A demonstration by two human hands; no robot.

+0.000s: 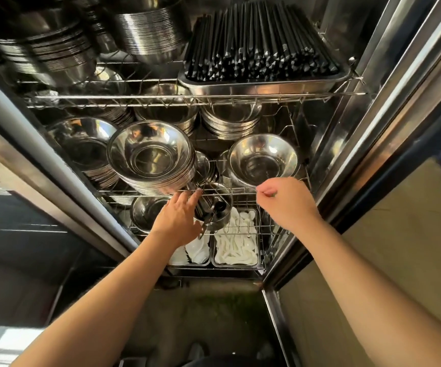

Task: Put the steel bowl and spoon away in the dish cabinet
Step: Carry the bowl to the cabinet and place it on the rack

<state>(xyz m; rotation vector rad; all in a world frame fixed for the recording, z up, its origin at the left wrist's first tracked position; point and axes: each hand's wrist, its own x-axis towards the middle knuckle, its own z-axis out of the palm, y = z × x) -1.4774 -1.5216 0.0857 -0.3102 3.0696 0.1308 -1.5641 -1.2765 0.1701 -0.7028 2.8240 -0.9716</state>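
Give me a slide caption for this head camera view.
Both hands reach into a dish cabinet's wire rack of stacked steel bowls.

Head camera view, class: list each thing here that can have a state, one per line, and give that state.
Dish cabinet: open.
Chopstick tray: full, top rack.
Tall bowl stack: upright, middle rack.
Right bowl: upright, empty.
White spoon trays: filled.
Left hand: by the lower rack, grip unclear.
Right hand: closed at the middle rack's front wire.

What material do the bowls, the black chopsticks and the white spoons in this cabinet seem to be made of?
Bowls: polished steel, by the mirror-like reflections.
Black chopsticks: matte and dark with faceted ends, likely plastic or melamine; uncertain.
White spoons: smooth, glossy white, ceramic or melamine; the look leaves it open.
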